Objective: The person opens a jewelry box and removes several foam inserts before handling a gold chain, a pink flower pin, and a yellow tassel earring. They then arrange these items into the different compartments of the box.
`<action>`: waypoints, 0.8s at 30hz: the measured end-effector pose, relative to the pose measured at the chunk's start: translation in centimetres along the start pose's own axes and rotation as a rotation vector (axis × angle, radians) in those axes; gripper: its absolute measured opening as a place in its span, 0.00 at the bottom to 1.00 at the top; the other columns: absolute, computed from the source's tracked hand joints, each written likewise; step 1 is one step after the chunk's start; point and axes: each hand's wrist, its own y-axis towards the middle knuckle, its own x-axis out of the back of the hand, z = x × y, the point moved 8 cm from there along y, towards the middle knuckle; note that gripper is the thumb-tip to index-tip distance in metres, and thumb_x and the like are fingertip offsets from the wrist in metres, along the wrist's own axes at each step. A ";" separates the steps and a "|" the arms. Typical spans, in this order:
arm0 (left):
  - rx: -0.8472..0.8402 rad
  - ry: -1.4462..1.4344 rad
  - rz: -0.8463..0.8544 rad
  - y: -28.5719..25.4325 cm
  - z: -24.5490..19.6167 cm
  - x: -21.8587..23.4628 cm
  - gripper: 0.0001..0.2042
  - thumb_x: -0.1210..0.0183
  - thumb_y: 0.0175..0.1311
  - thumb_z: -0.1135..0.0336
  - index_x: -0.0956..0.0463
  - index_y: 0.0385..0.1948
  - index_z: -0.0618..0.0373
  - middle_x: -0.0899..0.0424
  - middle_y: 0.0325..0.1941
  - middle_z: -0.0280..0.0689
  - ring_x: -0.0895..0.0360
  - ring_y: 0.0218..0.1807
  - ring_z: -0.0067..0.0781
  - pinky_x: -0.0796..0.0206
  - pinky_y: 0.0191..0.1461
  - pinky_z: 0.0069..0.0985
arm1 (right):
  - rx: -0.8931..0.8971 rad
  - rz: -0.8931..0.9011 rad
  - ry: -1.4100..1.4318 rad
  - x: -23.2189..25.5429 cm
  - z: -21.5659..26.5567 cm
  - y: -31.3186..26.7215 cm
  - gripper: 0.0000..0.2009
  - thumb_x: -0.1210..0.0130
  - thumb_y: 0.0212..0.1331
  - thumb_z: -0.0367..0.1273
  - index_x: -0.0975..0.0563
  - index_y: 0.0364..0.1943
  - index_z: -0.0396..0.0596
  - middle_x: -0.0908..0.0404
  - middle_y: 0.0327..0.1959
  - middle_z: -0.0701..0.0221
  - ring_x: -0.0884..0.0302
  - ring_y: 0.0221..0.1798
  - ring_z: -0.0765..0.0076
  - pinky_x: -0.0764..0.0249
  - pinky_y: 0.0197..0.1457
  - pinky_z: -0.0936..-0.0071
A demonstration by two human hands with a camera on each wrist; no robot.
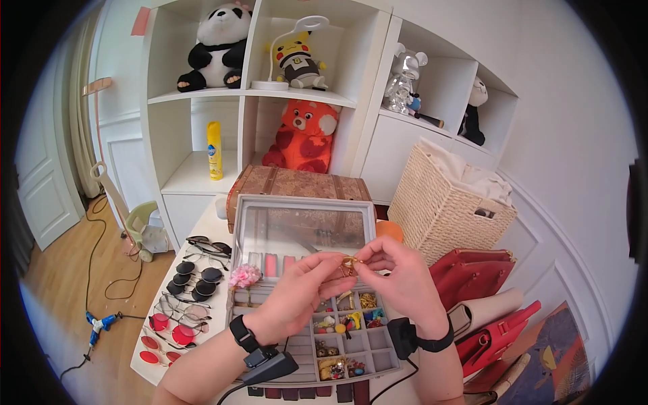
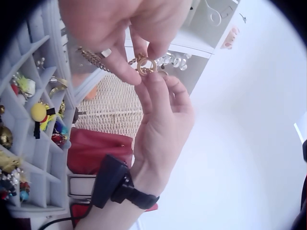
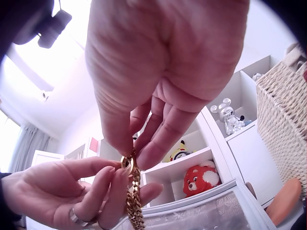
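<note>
Above the jewelry box (image 1: 356,344), both hands meet at a gold chain (image 3: 135,208) with thick curb links and a round gold ring-shaped piece (image 2: 145,65) at its end. My left hand (image 1: 302,290) pinches the chain near that ring; a silver-coloured band (image 3: 76,218) sits on one of its fingers. From the other side, thumb and fingertips of my right hand (image 1: 398,275) pinch the ring end, as the right wrist view shows. Chain links hang down past the left fingers. Under the hands, the box's grey compartments hold earrings and other small jewelry (image 1: 333,368).
The box's clear lid (image 1: 370,226) stands raised against a brown patterned trunk (image 1: 297,181). Several sunglasses (image 1: 206,285) lie left of the box, and a pink flower (image 1: 244,275) is at its left side. Red handbags (image 1: 472,277) and a woven basket (image 1: 445,202) stand to the right.
</note>
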 end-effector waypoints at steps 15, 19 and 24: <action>0.008 -0.014 0.098 0.0 -0.2 -0.4 0.11 0.42 0.82 0.68 0.18 0.55 0.65 0.14 0.59 0.41 0.14 0.61 0.30 0.22 0.71 0.24 | 0.094 0.055 -0.066 0.1 1.2 -0.2 0.07 0.33 0.66 0.22 0.19 0.44 0.37 0.12 0.42 0.67 0.08 0.47 0.70 0.14 0.52 0.75; 0.016 0.005 0.073 0.0 0.0 -0.2 0.08 0.42 0.81 0.69 0.18 0.49 0.64 0.14 0.58 0.41 0.14 0.61 0.30 0.21 0.71 0.25 | 0.104 0.074 -0.075 -0.2 1.4 -0.2 0.07 0.33 0.66 0.21 0.18 0.44 0.36 0.10 0.43 0.68 0.09 0.47 0.73 0.13 0.52 0.76; 0.013 -0.020 0.059 0.4 0.8 0.4 0.06 0.42 0.80 0.72 0.18 0.47 0.63 0.14 0.57 0.40 0.14 0.60 0.31 0.21 0.70 0.25 | 0.081 0.099 -0.059 -0.5 1.2 -0.2 0.06 0.34 0.67 0.21 0.20 0.44 0.36 0.10 0.44 0.67 0.09 0.47 0.73 0.13 0.53 0.76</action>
